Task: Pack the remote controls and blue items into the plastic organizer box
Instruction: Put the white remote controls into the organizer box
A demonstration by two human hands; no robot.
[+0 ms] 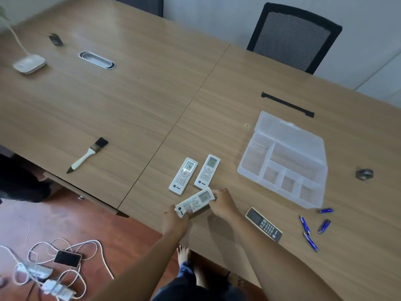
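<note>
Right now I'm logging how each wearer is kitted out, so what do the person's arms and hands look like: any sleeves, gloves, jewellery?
Both forearms are bare as far as the frame shows, with no sleeves in view. The left hand and right hand wear no gloves. No watch, bracelet or ring is visible, though the image is soft.

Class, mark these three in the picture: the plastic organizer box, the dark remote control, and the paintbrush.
plastic organizer box (253, 170): head view, on its near left wall.
dark remote control (263, 224): head view, on its keypad.
paintbrush (83, 158): head view, on its white handle.
</note>
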